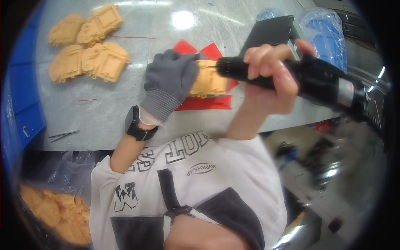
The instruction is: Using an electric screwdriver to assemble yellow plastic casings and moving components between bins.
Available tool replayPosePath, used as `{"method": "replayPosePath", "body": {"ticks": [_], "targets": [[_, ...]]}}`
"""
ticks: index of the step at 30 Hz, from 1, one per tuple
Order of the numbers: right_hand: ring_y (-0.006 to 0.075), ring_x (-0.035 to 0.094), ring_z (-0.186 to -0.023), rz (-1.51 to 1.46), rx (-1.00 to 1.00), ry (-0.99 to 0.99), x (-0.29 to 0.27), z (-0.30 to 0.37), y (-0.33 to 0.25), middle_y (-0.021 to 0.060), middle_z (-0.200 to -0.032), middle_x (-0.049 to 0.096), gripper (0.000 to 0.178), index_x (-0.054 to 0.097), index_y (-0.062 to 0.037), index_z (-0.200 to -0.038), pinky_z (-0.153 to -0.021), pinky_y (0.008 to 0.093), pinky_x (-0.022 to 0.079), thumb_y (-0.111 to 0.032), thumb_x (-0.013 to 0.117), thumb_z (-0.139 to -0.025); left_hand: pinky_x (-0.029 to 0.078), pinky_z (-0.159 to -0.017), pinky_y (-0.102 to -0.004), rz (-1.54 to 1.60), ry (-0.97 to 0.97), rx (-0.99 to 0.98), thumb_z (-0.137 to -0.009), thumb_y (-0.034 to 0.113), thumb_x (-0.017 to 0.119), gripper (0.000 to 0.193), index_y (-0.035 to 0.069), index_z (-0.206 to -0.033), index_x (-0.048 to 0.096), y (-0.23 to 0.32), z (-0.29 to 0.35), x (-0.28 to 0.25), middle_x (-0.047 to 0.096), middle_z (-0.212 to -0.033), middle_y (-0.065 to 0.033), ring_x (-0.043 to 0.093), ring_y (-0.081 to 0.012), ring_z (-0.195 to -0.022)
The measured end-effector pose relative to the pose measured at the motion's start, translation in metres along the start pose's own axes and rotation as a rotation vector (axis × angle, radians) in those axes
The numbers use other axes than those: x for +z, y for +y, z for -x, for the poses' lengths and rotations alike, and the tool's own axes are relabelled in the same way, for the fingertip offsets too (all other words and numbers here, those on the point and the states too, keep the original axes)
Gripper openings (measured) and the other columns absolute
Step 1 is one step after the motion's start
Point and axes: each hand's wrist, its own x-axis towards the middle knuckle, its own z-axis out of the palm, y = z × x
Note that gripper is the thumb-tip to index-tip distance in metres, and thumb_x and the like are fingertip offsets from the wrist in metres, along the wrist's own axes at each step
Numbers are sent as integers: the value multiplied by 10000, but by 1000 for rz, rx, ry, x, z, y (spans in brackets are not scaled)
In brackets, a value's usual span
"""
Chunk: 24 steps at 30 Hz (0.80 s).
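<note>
Gray-gloved left hand [171, 74] curled on casing [210, 81], right hand [271, 77] gripping screwdriver [323, 85]

Mostly seeing shirt print here: can make out a row of big dark-outlined capitals [182, 153] curving across the chest of the white shirt [254, 179], bent by the folds and hard to follow at the ends, plus a little oval logo [201, 168] with tiny capitals inside, sitting just below the right part of that row in the picture. Also spotting one chunky dark letter [126, 197] on the same shirt, lower down toward the left. Can pick out a pale label [345, 92] on the black power tool [318, 79] too, but way too blurry to read, tbh.
</note>
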Motion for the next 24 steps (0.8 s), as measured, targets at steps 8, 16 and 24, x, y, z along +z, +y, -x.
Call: {"method": "replayPosePath", "body": {"ticks": [8, 16, 24], "targets": [[181, 418, -495, 221, 85, -81, 5, 0, 12, 82, -589, 423, 510, 367, -39, -1195, -571, 358, 412, -60, 462, -694, 471, -617, -369, 92, 85, 46, -828, 268, 541, 240, 110, -951, 673, -7, 2, 6, 593, -773, -119, 554, -275, -694], [178, 424, -495, 228, 160, -81, 5, -4, 22, 67, -595, 433, 415, 419, -81, -1123, -555, 344, 406, -42, 474, -714, 461, -631, -370, 173, 70, 59, -827, 279, 553, 256, 98, -974, 658, -10, 2, 4, 587, -761, -116, 553, -273, -705], [176, 425, -477, 164, 177, -70, -3, -4, 27, 56, -583, 428, 369, 436, -100, -1062, -540, 349, 401, -29, 475, -703, 461, -689, -373, -49, -58, -25, -589, 373, 759, 446, 70, -874, 598, 6, 4, 1, 568, -817, -109, 559, -276, -780]]}}
